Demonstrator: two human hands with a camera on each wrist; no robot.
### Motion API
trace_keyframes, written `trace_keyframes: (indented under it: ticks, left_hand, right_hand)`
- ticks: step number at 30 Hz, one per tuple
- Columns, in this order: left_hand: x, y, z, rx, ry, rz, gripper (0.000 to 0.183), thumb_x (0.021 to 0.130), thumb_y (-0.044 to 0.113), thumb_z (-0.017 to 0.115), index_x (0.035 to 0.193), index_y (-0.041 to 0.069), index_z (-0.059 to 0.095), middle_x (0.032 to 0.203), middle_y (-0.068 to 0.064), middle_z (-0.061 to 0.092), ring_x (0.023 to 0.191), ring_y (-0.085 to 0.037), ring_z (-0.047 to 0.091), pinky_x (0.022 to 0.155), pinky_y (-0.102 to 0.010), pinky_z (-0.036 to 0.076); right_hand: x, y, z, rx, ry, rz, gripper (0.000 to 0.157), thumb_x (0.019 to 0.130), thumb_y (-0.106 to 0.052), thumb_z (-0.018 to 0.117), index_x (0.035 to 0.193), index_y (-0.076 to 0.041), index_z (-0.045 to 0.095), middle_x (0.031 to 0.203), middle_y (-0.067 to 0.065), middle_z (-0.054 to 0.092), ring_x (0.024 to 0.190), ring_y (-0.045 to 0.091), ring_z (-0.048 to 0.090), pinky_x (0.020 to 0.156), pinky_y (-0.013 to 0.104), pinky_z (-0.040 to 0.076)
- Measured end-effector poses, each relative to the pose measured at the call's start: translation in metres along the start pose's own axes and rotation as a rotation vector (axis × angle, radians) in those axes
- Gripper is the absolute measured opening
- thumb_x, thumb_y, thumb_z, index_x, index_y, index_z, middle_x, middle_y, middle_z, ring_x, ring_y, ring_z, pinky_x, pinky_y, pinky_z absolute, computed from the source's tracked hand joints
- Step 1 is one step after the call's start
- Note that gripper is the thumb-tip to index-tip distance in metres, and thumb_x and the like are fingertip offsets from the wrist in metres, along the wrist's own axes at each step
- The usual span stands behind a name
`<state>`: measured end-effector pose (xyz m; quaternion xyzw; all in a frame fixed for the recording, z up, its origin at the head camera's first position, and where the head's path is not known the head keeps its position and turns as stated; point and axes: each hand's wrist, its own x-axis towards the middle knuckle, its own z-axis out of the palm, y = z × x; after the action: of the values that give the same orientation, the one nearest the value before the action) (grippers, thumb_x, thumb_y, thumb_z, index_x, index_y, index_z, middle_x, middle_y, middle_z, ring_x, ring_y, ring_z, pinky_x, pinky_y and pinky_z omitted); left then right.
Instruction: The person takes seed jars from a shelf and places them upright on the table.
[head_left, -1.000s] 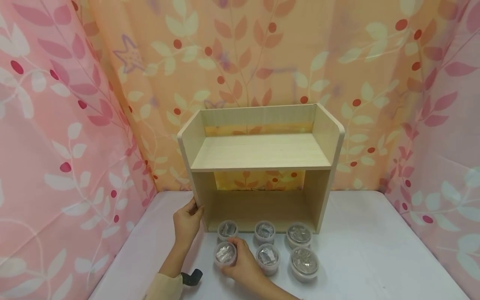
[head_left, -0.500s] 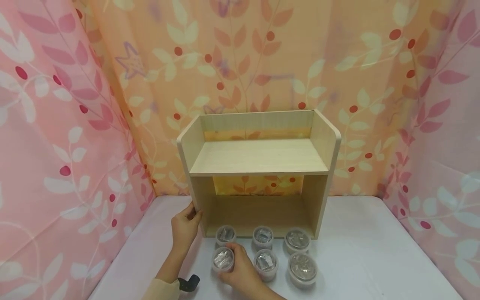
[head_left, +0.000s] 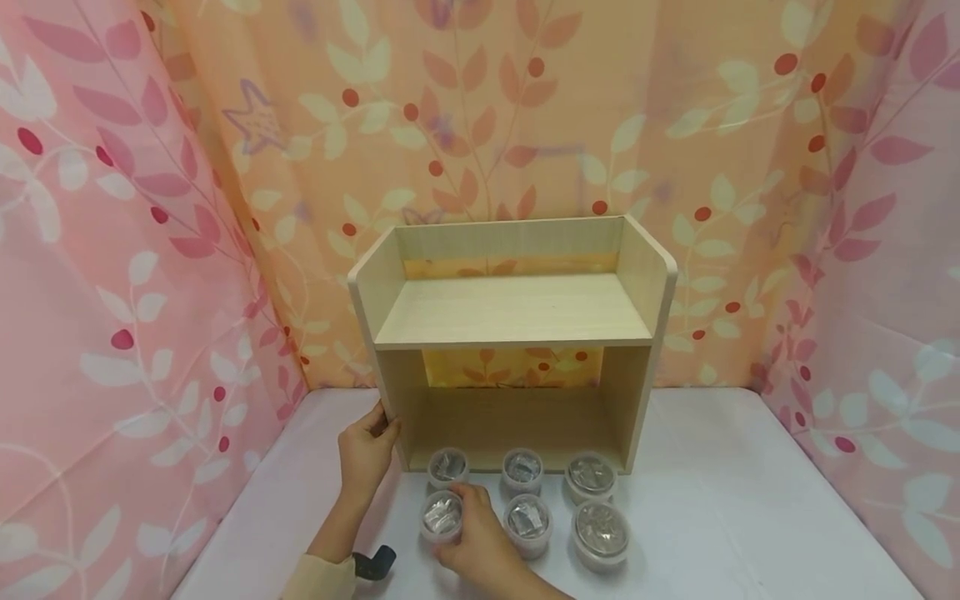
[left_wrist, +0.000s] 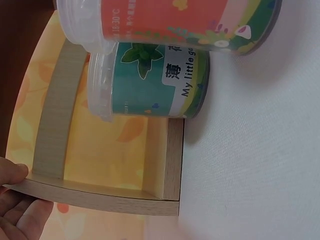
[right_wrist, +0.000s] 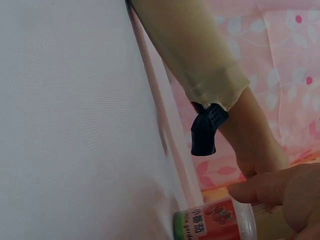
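Observation:
In the head view a pale wooden two-tier shelf stands on the white table. My left hand pinches the front edge of its left side panel, thumb on one face and fingers on the other, as the left wrist view also shows. My right hand grips the front-left plastic cup from its right side. This cup has a clear lid and a red label with tomatoes. Right behind it stands a cup with a green mint-leaf label. Silvery packets show through the lids.
More lidded cups stand before the shelf: a middle pair, with its front cup, and a wider right pair, with its front cup. A black device sits at the left wrist. Patterned curtains enclose the table.
The head view has shifted slightly. Both hands keep their places on the shelf panel and the front-left cup, and the cups stand where they were.

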<state>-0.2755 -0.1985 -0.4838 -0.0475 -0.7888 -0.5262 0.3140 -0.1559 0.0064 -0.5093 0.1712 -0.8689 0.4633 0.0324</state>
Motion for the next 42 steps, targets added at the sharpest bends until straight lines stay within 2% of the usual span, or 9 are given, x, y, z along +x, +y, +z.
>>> trace_keyframes:
  ticks: [7, 14, 20, 24, 28, 32, 36, 40, 42]
  left_hand:
    - [0.002, 0.001, 0.000, 0.024, -0.007, 0.001, 0.042, 0.084, -0.001, 0.079, 0.125, 0.005, 0.073, 0.108, -0.022, 0.075, 0.093, -0.033, 0.076, 0.067, -0.006, 0.054]
    - [0.004, 0.003, -0.002, 0.022, -0.025, -0.005, 0.042, 0.085, 0.000, 0.078, 0.126, 0.005, 0.073, 0.109, -0.022, 0.074, 0.095, -0.032, 0.076, 0.069, -0.009, 0.056]
    - [0.001, 0.003, -0.009, 0.090, -0.014, -0.011, 0.039, 0.086, 0.004, 0.081, 0.124, 0.005, 0.074, 0.104, -0.019, 0.077, 0.088, -0.032, 0.077, 0.067, -0.003, 0.050]
    - [0.000, 0.004, -0.015, 0.073, -0.012, -0.009, 0.038, 0.086, 0.005, 0.081, 0.124, 0.002, 0.074, 0.105, -0.019, 0.077, 0.092, -0.032, 0.076, 0.069, -0.002, 0.051]
    - [-0.004, 0.003, -0.022, 0.069, 0.003, 0.002, 0.037, 0.086, 0.008, 0.082, 0.122, 0.005, 0.075, 0.104, -0.013, 0.079, 0.092, -0.022, 0.077, 0.072, -0.004, 0.053]
    - [-0.009, 0.005, -0.032, 0.047, 0.009, 0.018, 0.036, 0.086, 0.007, 0.083, 0.122, 0.007, 0.076, 0.105, -0.010, 0.079, 0.091, -0.012, 0.076, 0.074, -0.007, 0.055]
    - [-0.015, 0.009, -0.041, 0.039, -0.004, 0.046, 0.037, 0.086, 0.004, 0.082, 0.122, 0.007, 0.076, 0.108, -0.010, 0.079, 0.093, -0.012, 0.076, 0.077, -0.007, 0.055]
    - [-0.023, 0.012, -0.049, 0.073, -0.023, 0.055, 0.034, 0.087, 0.005, 0.081, 0.120, 0.006, 0.076, 0.110, -0.006, 0.079, 0.091, 0.001, 0.073, 0.077, -0.006, 0.055]
    - [-0.026, 0.013, -0.051, 0.096, -0.051, 0.068, 0.030, 0.087, 0.006, 0.081, 0.117, 0.006, 0.077, 0.107, -0.005, 0.079, 0.090, 0.000, 0.073, 0.076, -0.006, 0.055]
  right_hand:
    - [-0.003, -0.007, -0.007, -0.092, -0.001, -0.054, 0.085, 0.068, -0.015, 0.089, 0.139, 0.005, 0.047, 0.134, 0.015, 0.053, 0.126, 0.034, 0.057, 0.109, 0.046, 0.050]
    - [-0.003, -0.018, -0.016, -0.137, -0.004, -0.085, 0.085, 0.072, -0.020, 0.088, 0.142, 0.003, 0.047, 0.139, 0.014, 0.052, 0.131, 0.034, 0.055, 0.110, 0.046, 0.049]
    - [-0.001, -0.025, -0.025, -0.144, -0.034, -0.199, 0.077, 0.079, -0.024, 0.086, 0.144, -0.002, 0.050, 0.143, 0.010, 0.052, 0.132, 0.027, 0.055, 0.111, 0.041, 0.049]
    - [-0.002, -0.026, -0.029, -0.181, -0.053, -0.262, 0.074, 0.081, -0.027, 0.084, 0.145, -0.007, 0.052, 0.145, 0.009, 0.052, 0.132, 0.025, 0.055, 0.111, 0.040, 0.049]
    - [-0.004, -0.026, -0.035, -0.252, -0.041, -0.328, 0.071, 0.084, -0.030, 0.084, 0.145, -0.009, 0.053, 0.146, 0.008, 0.052, 0.135, 0.026, 0.053, 0.112, 0.043, 0.048]
    - [-0.004, -0.025, -0.046, -0.307, -0.045, -0.358, 0.069, 0.086, -0.031, 0.083, 0.144, -0.009, 0.054, 0.147, 0.007, 0.051, 0.139, 0.028, 0.049, 0.114, 0.047, 0.046]
    - [-0.005, -0.023, -0.059, -0.369, -0.040, -0.375, 0.068, 0.086, -0.030, 0.082, 0.145, -0.010, 0.053, 0.148, 0.006, 0.050, 0.143, 0.029, 0.045, 0.115, 0.048, 0.044]
    - [-0.005, -0.019, -0.069, -0.431, -0.020, -0.402, 0.066, 0.087, -0.031, 0.082, 0.144, -0.012, 0.054, 0.148, 0.003, 0.050, 0.144, 0.029, 0.044, 0.117, 0.047, 0.043]
    - [-0.005, -0.017, -0.074, -0.459, 0.001, -0.434, 0.065, 0.087, -0.030, 0.082, 0.143, -0.012, 0.055, 0.146, 0.003, 0.052, 0.145, 0.029, 0.043, 0.119, 0.048, 0.039]
